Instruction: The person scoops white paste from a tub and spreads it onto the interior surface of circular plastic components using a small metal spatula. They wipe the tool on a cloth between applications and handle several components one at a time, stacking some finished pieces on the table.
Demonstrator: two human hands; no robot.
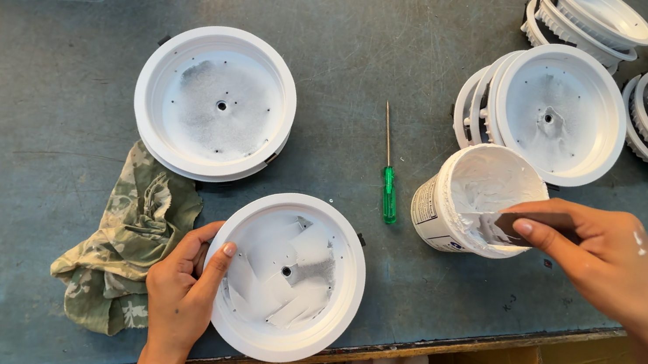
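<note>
**Paste stage: scraper loading at the tub**

Left hand (184,286) clamps the near white housing (291,276) by its left rim, thumb inside, flat on the surface (62,3). White paste already smeared in patches across its floor. Right hand (595,256) pinches a small dark scraper (532,223), tip dipped into the tilted white tub (476,198) right of that housing. Judging by this: step is reloading paste. Next move needs the loaded scraper carried left to the housing without dripping. Green screwdriver (389,183) lies between tub and second housing (214,103); rag (124,249) sits left of the held housing.
</note>
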